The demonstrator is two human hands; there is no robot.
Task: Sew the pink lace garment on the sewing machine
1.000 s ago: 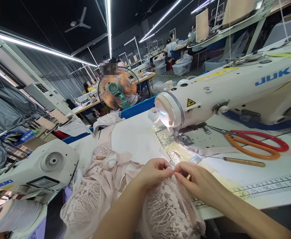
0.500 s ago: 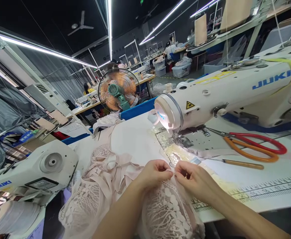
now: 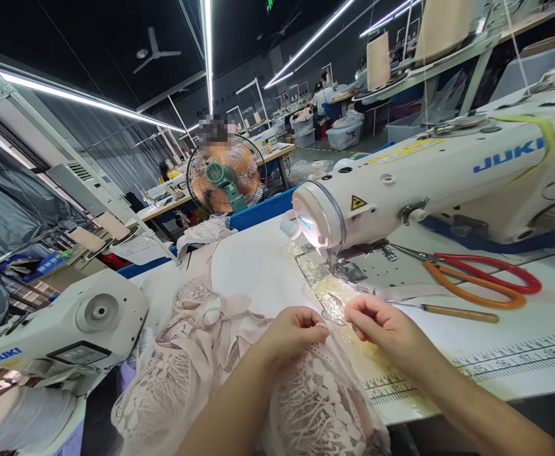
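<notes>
A pale pink lace garment lies bunched at the near edge of the white sewing table. My left hand is closed, pinching the lace edge at the top of the bunch. My right hand is also pinched shut, a little to the right and nearer the presser foot of the white Juki sewing machine. What the right fingers grip is too small to name. More pink lace and straps trail off to the left.
Red and orange scissors and a wooden-handled tool lie right of the needle plate. A second Juki machine sits at the left. A fan stands behind the table. A printed ruler runs along the front edge.
My right hand has drawn away from my left hand, moving right and toward the presser foot. My left hand stays pinched on the lace.
</notes>
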